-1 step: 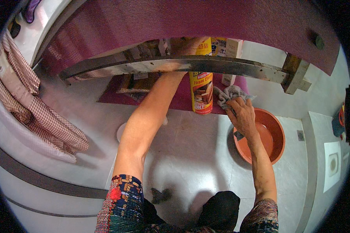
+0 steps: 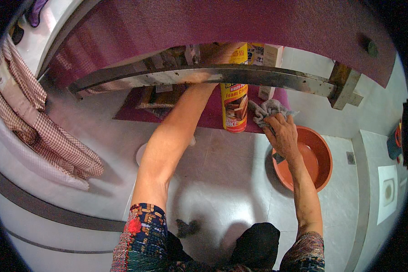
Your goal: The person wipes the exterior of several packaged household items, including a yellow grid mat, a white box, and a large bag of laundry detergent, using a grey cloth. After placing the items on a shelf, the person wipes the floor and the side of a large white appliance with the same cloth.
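My left arm reaches under a metal bar (image 2: 276,77), which partly hides my left hand (image 2: 216,53). Above the bar, that hand shows against the upper part of a tall yellow and red aerosol can (image 2: 235,111), its fingers seemingly closed round it. The can stands almost upright in view, its base near the front edge of a purple lower shelf (image 2: 133,106). On the right, my right hand (image 2: 283,136) has its fingers closed on a crumpled grey cloth (image 2: 269,111) at the shelf's edge. Beneath that wrist is a reddish-brown plastic basin (image 2: 324,158).
A purple top panel (image 2: 204,27) overhangs the bar. Behind the can stand a pale upright box (image 2: 272,56) and other packages. Framed or boxed items (image 2: 161,97) lie left on the shelf. Checked fabric (image 2: 63,149) hangs at the left. A drain (image 2: 350,157) is right of the basin.
The aerosol can has shifted up very slightly. My right hand and the cloth have stayed in place.
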`<state>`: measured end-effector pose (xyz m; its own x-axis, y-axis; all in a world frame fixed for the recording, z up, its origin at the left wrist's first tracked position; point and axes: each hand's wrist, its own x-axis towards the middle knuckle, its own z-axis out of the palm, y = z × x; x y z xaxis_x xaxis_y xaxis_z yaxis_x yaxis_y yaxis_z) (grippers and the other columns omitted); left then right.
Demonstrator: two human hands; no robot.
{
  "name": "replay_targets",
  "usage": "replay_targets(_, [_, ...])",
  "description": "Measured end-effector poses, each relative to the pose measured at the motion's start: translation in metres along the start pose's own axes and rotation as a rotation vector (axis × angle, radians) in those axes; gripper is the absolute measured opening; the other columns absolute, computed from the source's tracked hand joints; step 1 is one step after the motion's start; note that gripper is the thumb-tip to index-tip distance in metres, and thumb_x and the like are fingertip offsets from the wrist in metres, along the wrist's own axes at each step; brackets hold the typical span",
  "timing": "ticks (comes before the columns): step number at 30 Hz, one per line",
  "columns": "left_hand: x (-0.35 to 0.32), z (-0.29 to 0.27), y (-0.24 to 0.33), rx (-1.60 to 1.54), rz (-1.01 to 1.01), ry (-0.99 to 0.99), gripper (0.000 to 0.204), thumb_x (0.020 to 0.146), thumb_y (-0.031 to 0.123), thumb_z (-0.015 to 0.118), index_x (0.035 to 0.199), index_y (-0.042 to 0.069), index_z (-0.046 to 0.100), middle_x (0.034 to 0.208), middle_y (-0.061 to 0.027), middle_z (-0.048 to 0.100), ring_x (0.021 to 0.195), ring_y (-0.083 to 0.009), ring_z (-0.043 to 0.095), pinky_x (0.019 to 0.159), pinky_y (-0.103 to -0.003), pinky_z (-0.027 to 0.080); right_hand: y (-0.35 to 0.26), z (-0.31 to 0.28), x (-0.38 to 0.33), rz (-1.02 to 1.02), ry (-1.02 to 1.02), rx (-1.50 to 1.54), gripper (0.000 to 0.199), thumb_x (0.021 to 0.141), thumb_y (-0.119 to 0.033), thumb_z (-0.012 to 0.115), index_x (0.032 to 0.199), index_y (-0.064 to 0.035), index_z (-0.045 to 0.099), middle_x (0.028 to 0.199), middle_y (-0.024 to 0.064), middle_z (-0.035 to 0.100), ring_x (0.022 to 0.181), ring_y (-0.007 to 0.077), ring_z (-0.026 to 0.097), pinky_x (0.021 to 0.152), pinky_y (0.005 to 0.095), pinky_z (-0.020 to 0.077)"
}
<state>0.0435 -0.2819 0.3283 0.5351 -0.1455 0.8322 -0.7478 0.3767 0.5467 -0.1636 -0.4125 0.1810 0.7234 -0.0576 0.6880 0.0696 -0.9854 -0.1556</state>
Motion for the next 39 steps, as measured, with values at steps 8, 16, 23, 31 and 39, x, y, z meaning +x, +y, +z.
replay_targets(8, [0.002,0.014,-0.011,-0.041,0.075,-0.008,0.049,0.07,0.018,0.077,0.111,0.008,0.052,0.106,-0.0129,0.058,0.099,-0.0245,0.058,0.087,-0.037,0.047,-0.001,0.001,-0.001,-0.022,0.048,-0.029,0.022,0.073,-0.016,0.066,0.094,-0.011,0.061,0.092,0.0064,0.057,0.08,0.0283,0.05,0.07,0.0384,0.0394])
replay_targets(16, [-0.012,0.017,-0.007,-0.095,-0.104,-0.042,0.054,0.065,0.015,0.081,0.11,0.007,0.051,0.101,-0.0097,0.06,0.088,-0.0206,0.062,0.076,-0.035,0.052,0.0,0.001,-0.003,-0.008,-0.005,-0.066,0.022,0.073,-0.014,0.066,0.094,-0.01,0.061,0.094,0.006,0.057,0.079,0.0267,0.049,0.069,0.0368,0.0376])
replay_targets(23, [-0.009,0.02,-0.019,-0.074,-0.051,-0.168,0.065,0.063,0.022,0.082,0.115,0.01,0.044,0.112,-0.0128,0.054,0.099,-0.0239,0.059,0.082,-0.036,0.05,-0.002,0.005,0.0,-0.011,0.042,-0.042,0.023,0.074,-0.016,0.066,0.096,-0.012,0.061,0.094,0.0051,0.057,0.08,0.0268,0.049,0.071,0.037,0.0382])
replay_targets(31, [-0.001,0.032,-0.005,0.164,0.041,-0.267,0.063,0.061,0.032,0.081,0.112,0.009,0.05,0.102,-0.0129,0.06,0.099,-0.0265,0.059,0.087,-0.04,0.047,-0.003,0.004,0.003,-0.003,0.024,-0.045,0.023,0.074,-0.017,0.066,0.096,-0.0128,0.061,0.095,0.0048,0.057,0.082,0.0271,0.049,0.069,0.0379,0.0399])
replay_targets(39, [-0.038,-0.001,0.058,0.496,-0.125,-0.55,0.053,0.062,0.036,0.078,0.102,0.006,0.06,0.095,-0.013,0.064,0.092,-0.0239,0.062,0.084,-0.037,0.048,0.0,0.009,0.0,-0.006,0.057,-0.091,0.022,0.071,-0.02,0.068,0.091,-0.0161,0.06,0.091,0.005,0.055,0.08,0.0291,0.05,0.066,0.0391,0.0405])
